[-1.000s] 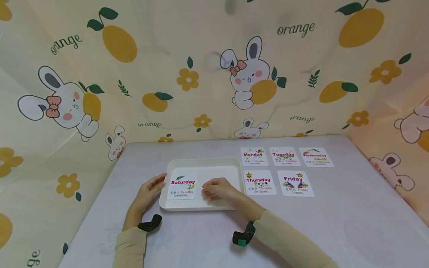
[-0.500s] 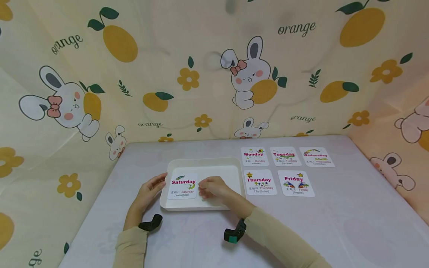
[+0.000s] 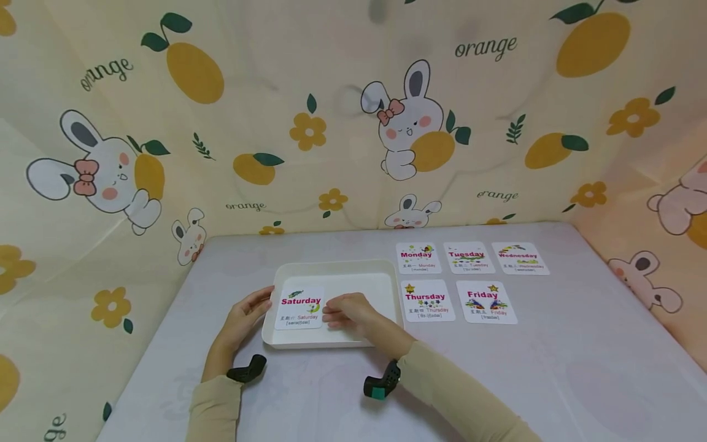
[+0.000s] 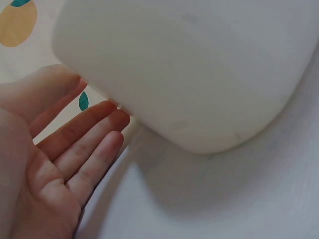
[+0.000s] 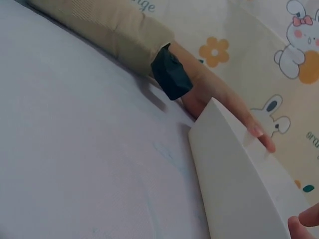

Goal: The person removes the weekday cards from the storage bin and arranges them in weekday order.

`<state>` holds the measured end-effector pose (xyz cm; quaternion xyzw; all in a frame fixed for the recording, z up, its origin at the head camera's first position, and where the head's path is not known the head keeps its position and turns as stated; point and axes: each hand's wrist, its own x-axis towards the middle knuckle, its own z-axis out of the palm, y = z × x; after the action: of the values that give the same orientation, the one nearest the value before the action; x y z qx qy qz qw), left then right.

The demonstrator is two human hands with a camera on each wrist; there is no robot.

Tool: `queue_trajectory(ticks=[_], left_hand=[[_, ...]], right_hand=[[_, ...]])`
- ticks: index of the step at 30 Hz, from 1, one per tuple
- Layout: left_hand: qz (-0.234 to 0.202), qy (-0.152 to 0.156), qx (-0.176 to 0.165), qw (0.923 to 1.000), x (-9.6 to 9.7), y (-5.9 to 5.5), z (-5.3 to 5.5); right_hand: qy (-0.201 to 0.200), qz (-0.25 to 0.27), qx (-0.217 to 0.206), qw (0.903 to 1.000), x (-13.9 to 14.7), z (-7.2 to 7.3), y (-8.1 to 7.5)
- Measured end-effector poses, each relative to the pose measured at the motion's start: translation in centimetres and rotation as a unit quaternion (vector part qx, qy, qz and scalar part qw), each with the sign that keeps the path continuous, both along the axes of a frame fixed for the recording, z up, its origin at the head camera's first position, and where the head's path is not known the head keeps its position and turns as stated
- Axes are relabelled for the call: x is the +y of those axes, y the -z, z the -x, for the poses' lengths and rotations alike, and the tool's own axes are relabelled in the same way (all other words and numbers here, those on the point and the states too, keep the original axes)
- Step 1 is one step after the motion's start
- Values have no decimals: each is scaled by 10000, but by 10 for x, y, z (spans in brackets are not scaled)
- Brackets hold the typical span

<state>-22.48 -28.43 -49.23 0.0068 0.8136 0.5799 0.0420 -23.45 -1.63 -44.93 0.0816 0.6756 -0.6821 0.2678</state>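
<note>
A white rectangular tray (image 3: 353,277) lies on the table with a Saturday card (image 3: 299,310) flat in its left part. My left hand (image 3: 241,318) rests at the tray's left end, its fingertips along the outer wall. In the left wrist view the fingers of that hand (image 4: 75,154) are fairly straight against the tray wall (image 4: 164,84). Over the tray's middle, my right hand (image 3: 350,314) has its fingertips right at the Saturday card's right edge, fingers loosely bent. At the corner of the right wrist view only the tips of the right fingers (image 5: 311,215) show.
Right of the tray lie a Monday card (image 3: 418,258), a Tuesday card (image 3: 469,258) and a Wednesday card (image 3: 520,259) in the back row. In front of them are a Thursday card (image 3: 428,301) and a Friday card (image 3: 486,302). A patterned cloth (image 3: 265,92) stands behind the table.
My right hand has moved left over the tray, up to the Saturday card's right edge. The left hand, the tray and the cards have stayed in place.
</note>
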Motion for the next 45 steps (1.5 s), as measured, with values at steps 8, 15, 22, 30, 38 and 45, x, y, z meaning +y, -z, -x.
queue_trajectory(ticks=[8, 15, 22, 30, 38, 45], left_hand=[[-62, 21, 5, 10000, 1, 1, 1], [-88, 6, -64, 9999, 4, -1, -1], [-72, -22, -76, 9999, 4, -3, -3], [-137, -19, -64, 9999, 2, -3, -2], [-137, -7, -79, 9999, 2, -2, -2], [-173, 1, -49, 9998, 1, -2, -2]], right_hand=[[436, 90, -294, 9986, -6, -1, -6], [945, 216, -394, 9945, -14, -1, -9], [1028, 261, -401, 9936, -18, 3, -2], [724, -450, 301, 9959, -26, 8, 7], [877, -1110, 758, 9870, -32, 5, 8], [855, -1313, 788, 9845, -32, 6, 7]])
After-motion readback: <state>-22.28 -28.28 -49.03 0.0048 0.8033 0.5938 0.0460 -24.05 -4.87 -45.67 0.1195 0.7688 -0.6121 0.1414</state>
